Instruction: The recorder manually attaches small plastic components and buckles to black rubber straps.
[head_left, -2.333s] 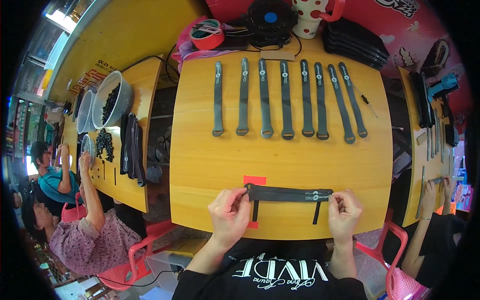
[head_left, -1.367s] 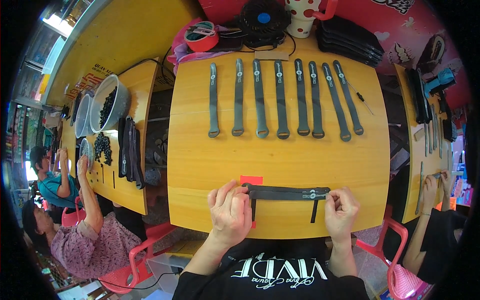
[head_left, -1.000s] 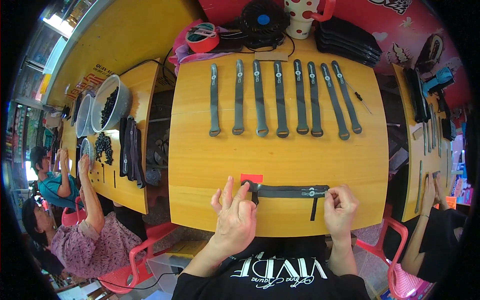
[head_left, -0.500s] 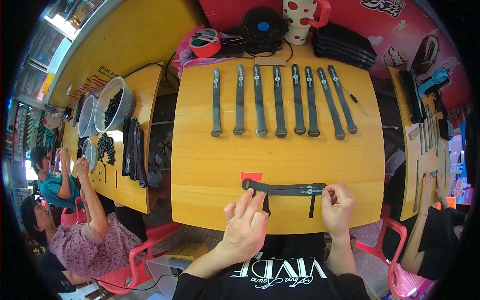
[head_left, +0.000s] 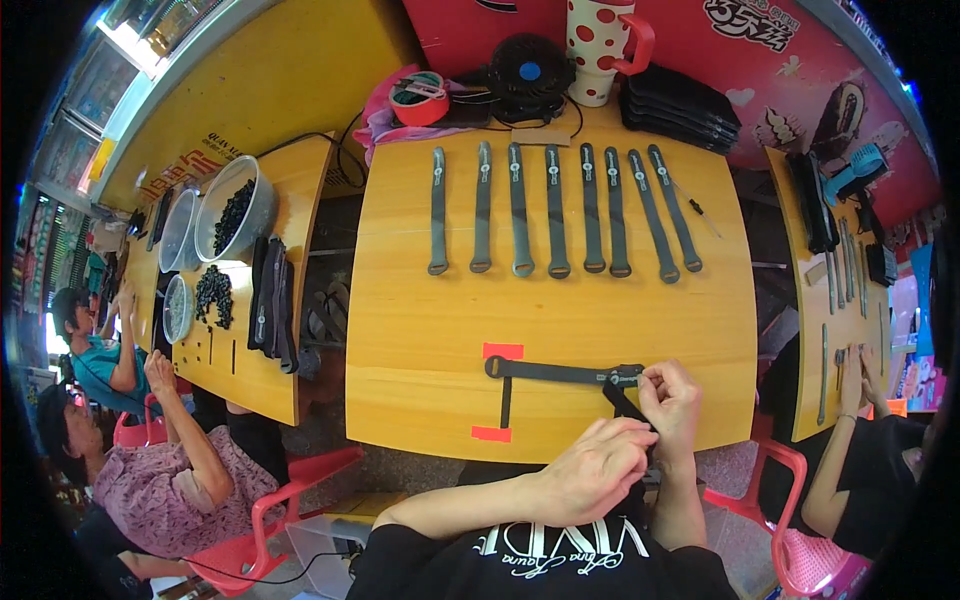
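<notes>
A dark grey strap [head_left: 560, 373] with a slotted round end and pale print lies across the near part of the table. My right hand [head_left: 668, 400] is closed in a pinch on its right end. From near that end a black band [head_left: 622, 400] slants down to the fingertips of my left hand [head_left: 598, 468], which is closed on it; the band's tip is hidden by the fingers. Under the strap's slotted end a thin black strip [head_left: 506, 402] runs toward me between two red tape pieces, the upper tape [head_left: 512, 351] and the lower tape [head_left: 491, 434].
Several similar straps [head_left: 554, 215] lie in a row farther back, beside a thin pointed tool [head_left: 697, 207]. Behind them stand a black fan [head_left: 527, 72], a spotted mug [head_left: 590, 50], a tape roll [head_left: 419, 98] and stacked black pouches [head_left: 680, 108]. Co-workers sit at tables on both sides.
My left hand has moved right, from the strap's slotted end to beside my right hand, and now grips the black band. The lower red tape and thin strip have come into sight.
</notes>
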